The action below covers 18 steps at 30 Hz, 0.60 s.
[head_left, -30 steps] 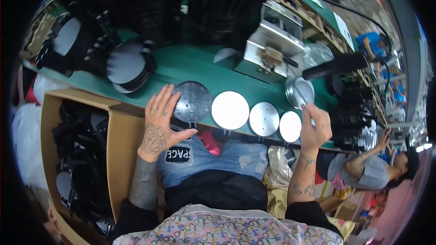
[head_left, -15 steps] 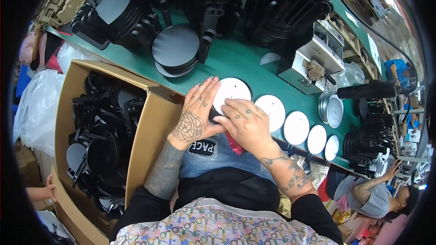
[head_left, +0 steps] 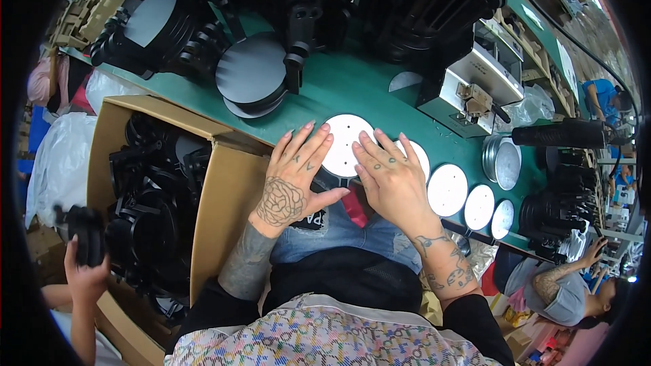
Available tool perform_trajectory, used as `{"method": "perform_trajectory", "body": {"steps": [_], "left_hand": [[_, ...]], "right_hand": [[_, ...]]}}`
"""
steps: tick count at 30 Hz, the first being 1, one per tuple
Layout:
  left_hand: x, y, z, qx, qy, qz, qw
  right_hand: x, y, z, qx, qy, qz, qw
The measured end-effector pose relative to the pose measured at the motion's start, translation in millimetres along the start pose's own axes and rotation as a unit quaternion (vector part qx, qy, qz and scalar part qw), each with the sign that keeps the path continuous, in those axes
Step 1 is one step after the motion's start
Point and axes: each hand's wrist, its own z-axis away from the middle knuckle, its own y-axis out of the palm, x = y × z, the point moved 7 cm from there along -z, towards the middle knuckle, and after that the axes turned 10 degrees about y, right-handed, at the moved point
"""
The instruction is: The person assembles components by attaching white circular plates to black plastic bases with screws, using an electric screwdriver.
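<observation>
A white round disc (head_left: 348,141) with several small dark holes lies at the edge of the green table, in front of me. My left hand (head_left: 290,177) is open, its fingertips on the disc's left rim and its thumb stretched out below it. On the other side, my right hand (head_left: 395,179) lies flat with fingers apart, its fingertips over the disc's right rim and partly over a second white disc (head_left: 419,157). Further right stand more white discs in a row, one of them a larger disc (head_left: 447,190).
An open cardboard box (head_left: 227,196) full of black parts stands at my left. Black arms with round grey plates (head_left: 252,68) crowd the green table's (head_left: 352,88) far side. A metal machine (head_left: 468,81) sits at the right. Another person's hand (head_left: 87,274) lifts a black part (head_left: 87,234) beside the box.
My right hand has moved right and spread its fingers, uncovering more of the disc. My left hand stays near its rim. The other person's hand has risen with a black part.
</observation>
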Motion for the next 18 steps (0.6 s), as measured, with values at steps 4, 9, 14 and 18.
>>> {"method": "perform_trajectory", "body": {"steps": [4,9,14,18], "left_hand": [[-3.0,-1.1,-8.1,0.004,0.009,-0.004,1.0],[5.4,2.6,1.2,0.024,-0.001,-0.036,0.999],[1.6,0.5,-17.4,0.039,0.027,0.012,0.999],[10.9,4.7,-9.3,0.019,0.052,0.022,0.998]], "right_hand": [[-1.0,-3.9,2.8,-0.002,-0.001,-0.002,1.0],[-58.0,-67.3,27.3,-0.271,0.084,-0.246,0.927],[-189.4,-188.7,58.0,-0.549,0.141,-0.243,0.788],[-232.5,-183.8,31.9,-0.287,0.183,-0.467,0.816]]}}
